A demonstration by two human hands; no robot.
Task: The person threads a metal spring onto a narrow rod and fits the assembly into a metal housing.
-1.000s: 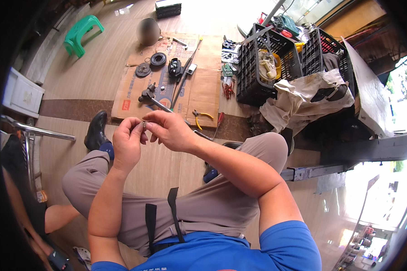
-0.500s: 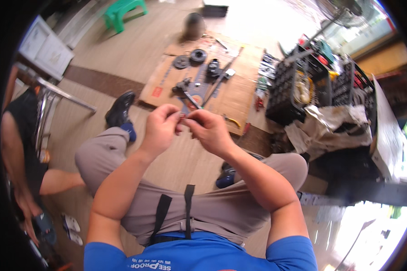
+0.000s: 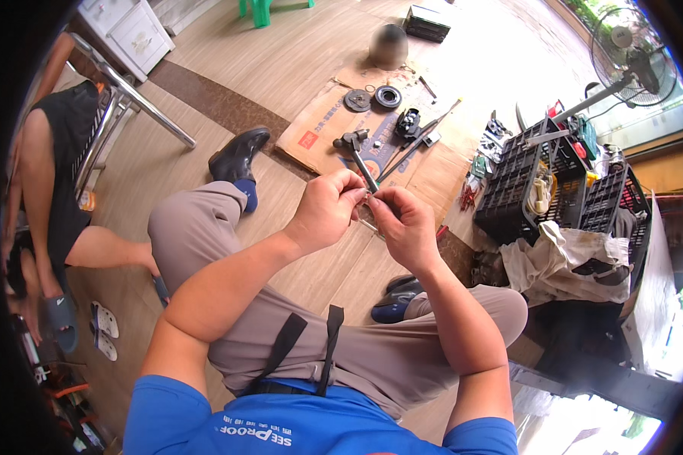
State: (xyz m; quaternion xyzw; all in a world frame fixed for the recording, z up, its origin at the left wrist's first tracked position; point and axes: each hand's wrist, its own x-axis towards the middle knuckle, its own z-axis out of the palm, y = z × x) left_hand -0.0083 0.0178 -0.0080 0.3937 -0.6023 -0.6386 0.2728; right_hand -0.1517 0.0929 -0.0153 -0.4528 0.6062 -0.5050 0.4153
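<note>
My left hand (image 3: 325,211) and my right hand (image 3: 405,226) meet fingertip to fingertip above the near edge of a flattened cardboard sheet (image 3: 319,136). Both are closed in a pinch around something tiny between them, too small to name. Just beyond my fingers lies a hammer (image 3: 366,170), its head toward the left. Past it on the cardboard are a flat round disc (image 3: 357,100), a black ring-shaped part (image 3: 388,97) and a black housing-like part (image 3: 408,123). A long thin rod (image 3: 417,152) runs slantwise beside the hammer.
Black plastic crates (image 3: 517,171) filled with tools and parts stand at right, with a crumpled cloth (image 3: 565,262) in front. A fan (image 3: 634,57) rises behind them. Another person sits at left near a metal-legged chair (image 3: 140,106). A dark box (image 3: 427,23) stands at the back.
My view has shifted, so the scene sits farther right and some things lower. My hands stay pinched together over the cardboard's near edge.
</note>
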